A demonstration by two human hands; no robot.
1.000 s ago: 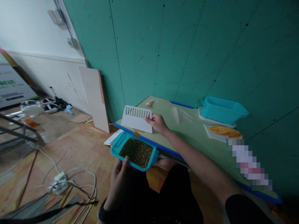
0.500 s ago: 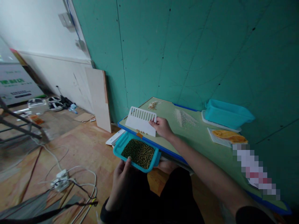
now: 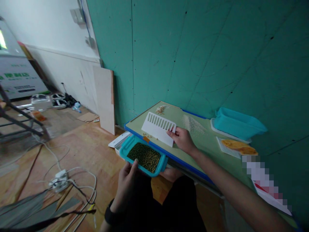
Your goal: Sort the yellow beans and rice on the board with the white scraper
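Observation:
My left hand (image 3: 127,181) grips the near rim of a teal tray (image 3: 125,147) filled with green beans (image 3: 144,156), held just below the blue edge of the green table (image 3: 207,141). My right hand (image 3: 182,139) pinches the right end of a white slotted scraper (image 3: 158,128), which stands on the tabletop just behind the tray. A few small grains lie on the table in front of the scraper at the edge.
On the table lie a small pile of tan grains (image 3: 160,109), a spread of white rice (image 3: 194,124), a teal container (image 3: 238,123) on a white lid and a white plate with yellow food (image 3: 238,147). A power strip with cables (image 3: 59,180) lies on the wooden floor.
The view has swung left, so the table sits further right. My right hand with the scraper has shifted right along the table edge; the tray stays under the edge.

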